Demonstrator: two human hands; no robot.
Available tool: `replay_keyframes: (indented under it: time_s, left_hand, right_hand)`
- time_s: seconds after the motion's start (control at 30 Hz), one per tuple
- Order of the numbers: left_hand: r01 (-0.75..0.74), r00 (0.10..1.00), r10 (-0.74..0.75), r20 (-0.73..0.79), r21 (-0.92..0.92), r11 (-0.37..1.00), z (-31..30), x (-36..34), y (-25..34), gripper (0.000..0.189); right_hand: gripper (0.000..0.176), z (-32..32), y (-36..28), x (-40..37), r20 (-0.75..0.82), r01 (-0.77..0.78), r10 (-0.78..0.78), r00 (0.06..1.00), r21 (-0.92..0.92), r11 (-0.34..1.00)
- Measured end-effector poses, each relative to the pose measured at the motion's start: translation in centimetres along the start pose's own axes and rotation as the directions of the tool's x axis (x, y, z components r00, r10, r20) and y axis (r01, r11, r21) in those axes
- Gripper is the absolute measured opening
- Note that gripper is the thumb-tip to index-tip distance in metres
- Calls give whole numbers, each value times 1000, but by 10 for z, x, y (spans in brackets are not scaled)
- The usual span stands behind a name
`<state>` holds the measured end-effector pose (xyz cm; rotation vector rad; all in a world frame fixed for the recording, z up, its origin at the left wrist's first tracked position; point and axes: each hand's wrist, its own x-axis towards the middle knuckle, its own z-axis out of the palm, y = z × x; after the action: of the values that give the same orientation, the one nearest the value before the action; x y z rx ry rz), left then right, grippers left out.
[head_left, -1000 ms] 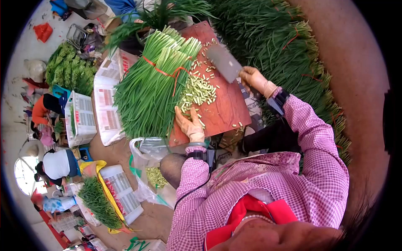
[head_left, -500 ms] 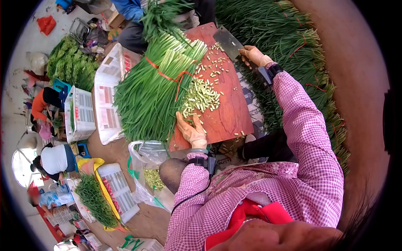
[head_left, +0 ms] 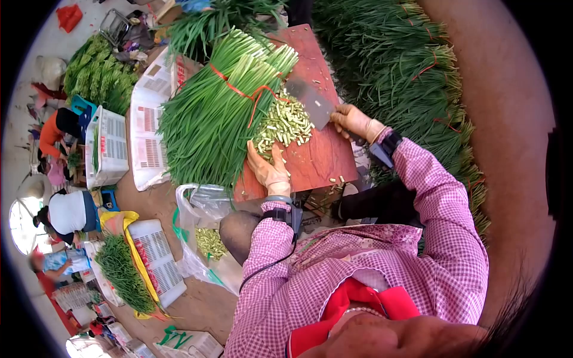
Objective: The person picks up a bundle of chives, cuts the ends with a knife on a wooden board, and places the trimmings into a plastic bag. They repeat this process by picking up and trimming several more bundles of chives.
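My right hand [head_left: 353, 122] grips the handle of a wide-bladed cleaver [head_left: 311, 102]. Its blade, slightly blurred, stands at the far right side of a pile of chopped pale stem pieces [head_left: 287, 124] on a reddish wooden board [head_left: 325, 156]. Beside the pile lies a thick bundle of long green garlic chives [head_left: 206, 128], tied with red string [head_left: 237, 90], its pale cut ends pointing away to the upper right. My left hand [head_left: 268, 170], gloved, rests with thumb and fingers apart at the near side of the pile, by the bundle's edge.
Tied bunches of greens [head_left: 388, 77] line the floor at right. White plastic crates [head_left: 149, 128] stand at left. A clear bag [head_left: 194, 244] of stem pieces is near my knee. Other people [head_left: 68, 215] work at far left. More long greens [head_left: 206, 27] lie beyond the board.
The cleaver has moved left and toward me, and scattered stem pieces are now gathered into the pile. The greens held by the person opposite have shifted left and away. My left hand stays by the pile.
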<state>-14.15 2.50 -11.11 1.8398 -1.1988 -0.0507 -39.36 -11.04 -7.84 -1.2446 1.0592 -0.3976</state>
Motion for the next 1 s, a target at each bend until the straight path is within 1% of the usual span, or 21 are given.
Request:
replay_keyframes:
  time_s: [0.07, 0.1, 0.17, 0.2, 0.23, 0.3, 0.37, 0.43, 0.47, 0.5, 0.57, 0.6, 0.67, 0.7, 0.8, 0.83, 0.87, 0.9, 0.93, 0.97, 1.0]
  left_hand:
    - [12, 1000, -13, -8, -33, 999, 2, 3, 1, 73]
    - [13, 1000, -14, -15, -35, 999, 2, 6, 2, 73]
    - [17, 999, -20, -32, -83, 996, 3, 10, 3, 74]
    - [43, 998, -48, -37, -129, 991, 4, 12, 3, 76]
    - [47, 998, -53, -44, -129, 991, 3, 15, 4, 76]
    - [75, 997, -77, -6, -155, 985, 3, 20, 7, 78]
    - [111, 993, -114, -6, -193, 975, 5, 21, 8, 79]
    - [105, 994, -103, 21, -167, 980, 8, 21, 3, 79]
    - [93, 996, -92, 14, -116, 989, 9, 20, 2, 74]
    - [95, 995, -94, 16, -115, 989, 10, 20, 0, 74]
    - [32, 998, -25, 63, -119, 992, 9, 21, -2, 69]
    - [27, 999, -23, 37, -118, 993, 9, 19, -1, 63]
    - [33, 999, -28, 41, -142, 989, 11, 15, -3, 63]
    - [41, 999, -34, 43, -168, 985, 10, 13, -3, 62]
    - [15, 1000, -10, 26, -169, 986, 6, 5, -2, 60]
    - [11, 1000, -8, 20, -174, 985, 5, 3, 2, 59]
    - [44, 999, -43, 8, -194, 980, 4, 0, 6, 58]
    - [119, 993, -111, 46, -252, 960, 1, -2, 9, 57]
    - [127, 991, -113, 70, -250, 960, 1, -4, 13, 57]
    - [143, 989, -128, 76, -234, 962, -9, -8, 13, 56]
    - [192, 981, -178, 76, -272, 943, -14, -10, 16, 55]
  right_hand:
    - [20, 24, 5, -6, 36, -21, 21, 999, 8, 1000]
    - [20, 37, 10, -5, 35, -12, 11, 999, 30, 999]
    - [19, 54, -1, -15, 26, -23, 21, 999, 68, 997]
    - [18, 60, -1, -16, 20, -22, 20, 1000, 98, 995]
    - [18, 66, 1, -18, 26, -22, 20, 999, 92, 996]
    - [17, 77, 7, -21, 45, -33, 25, 999, 177, 984]
    - [17, 88, 6, -28, 39, -39, 33, 999, 177, 984]
    - [16, 103, 3, -36, 101, -79, 64, 993, 156, 985]
    - [16, 112, 8, -38, 110, -89, 70, 992, 181, 979]
    - [17, 120, 8, -40, 105, -75, 57, 993, 181, 981]
    - [17, 132, 5, -43, 84, -98, 82, 993, 213, 972]
    - [17, 135, 7, -45, 87, -99, 82, 993, 214, 972]
    - [16, 141, 10, -46, 121, -55, 24, 992, 259, 964]
    - [16, 141, 10, -48, 124, -55, 23, 992, 259, 964]
    - [13, 141, 14, -54, 169, -133, 79, 983, 339, 931]
    - [13, 142, 12, -58, 174, -133, 77, 982, 335, 933]
    - [13, 142, 10, -63, 177, -140, 79, 981, 361, 922]
    - [13, 144, 8, -69, 183, -149, 83, 980, 385, 911]
    - [13, 147, 5, -75, 171, -151, 93, 981, 367, 918]
    - [13, 157, 0, -84, 208, -160, 89, 974, 354, 922]
    - [12, 161, -4, -92, 166, -121, 66, 984, 350, 929]
